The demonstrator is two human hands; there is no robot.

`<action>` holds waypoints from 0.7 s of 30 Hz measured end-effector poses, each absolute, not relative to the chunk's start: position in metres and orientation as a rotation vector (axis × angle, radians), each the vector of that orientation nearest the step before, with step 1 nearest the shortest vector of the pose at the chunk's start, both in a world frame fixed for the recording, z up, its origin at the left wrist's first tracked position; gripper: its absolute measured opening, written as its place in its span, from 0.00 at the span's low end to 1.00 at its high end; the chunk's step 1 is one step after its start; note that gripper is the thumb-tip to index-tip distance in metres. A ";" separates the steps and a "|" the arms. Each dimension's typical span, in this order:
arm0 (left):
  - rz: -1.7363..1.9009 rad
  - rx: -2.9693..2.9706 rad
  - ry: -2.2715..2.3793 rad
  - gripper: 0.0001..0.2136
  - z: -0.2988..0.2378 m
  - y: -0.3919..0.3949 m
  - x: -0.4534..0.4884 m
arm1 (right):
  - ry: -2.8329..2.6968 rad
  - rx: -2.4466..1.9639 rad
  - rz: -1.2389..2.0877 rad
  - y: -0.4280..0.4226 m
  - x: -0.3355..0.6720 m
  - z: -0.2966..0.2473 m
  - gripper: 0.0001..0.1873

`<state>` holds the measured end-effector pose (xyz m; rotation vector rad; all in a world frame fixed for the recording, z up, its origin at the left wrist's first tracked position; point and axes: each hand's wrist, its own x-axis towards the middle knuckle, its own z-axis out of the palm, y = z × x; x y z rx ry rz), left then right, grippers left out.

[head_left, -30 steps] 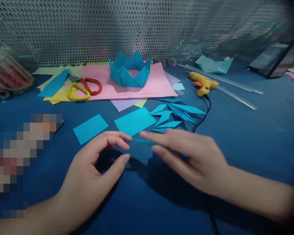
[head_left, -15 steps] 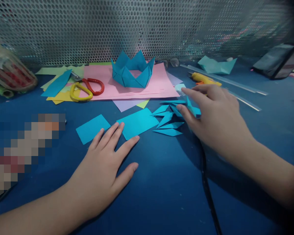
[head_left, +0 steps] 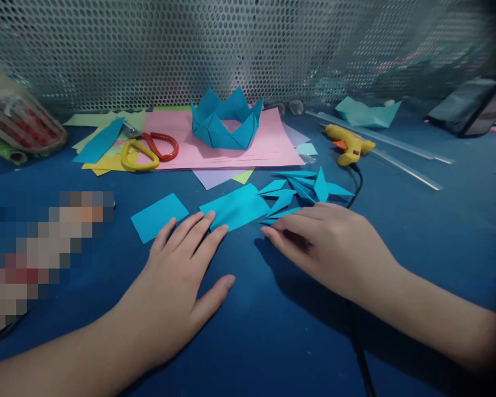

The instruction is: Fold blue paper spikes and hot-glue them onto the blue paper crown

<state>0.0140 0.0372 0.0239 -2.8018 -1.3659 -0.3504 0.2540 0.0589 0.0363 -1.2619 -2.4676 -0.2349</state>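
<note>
My left hand (head_left: 182, 275) lies flat with fingers spread. Its fingertips touch the near edge of a blue paper rectangle (head_left: 235, 207), and a smaller blue rectangle (head_left: 159, 216) lies just beyond the outer fingers. My right hand (head_left: 334, 237) is curled, thumb and index finger close together at the lowest of several narrow folded blue paper pieces (head_left: 281, 203). The fingers cover most of that piece, so a grip on it cannot be made out. Just past the knuckles, a pointed folded blue piece (head_left: 321, 185) stands up among the others.
A blue paper crown (head_left: 227, 132) stands on pink sheets (head_left: 173, 118). Scissors (head_left: 139, 157) with red and yellow handles lie left of it. A yellow glue gun (head_left: 349, 144) has a black cord running toward me. Glue sticks (head_left: 413, 173) lie beyond, before a perforated metal screen (head_left: 248, 49).
My right hand has moved down and toward me, off the upright folded piece to the lowest narrow piece, uncovering the glue gun. My left hand has stayed almost still.
</note>
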 end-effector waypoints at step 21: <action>0.035 -2.472 -1.766 0.26 0.056 0.068 -0.005 | -2.479 -1.243 -0.255 0.060 0.253 0.031 0.13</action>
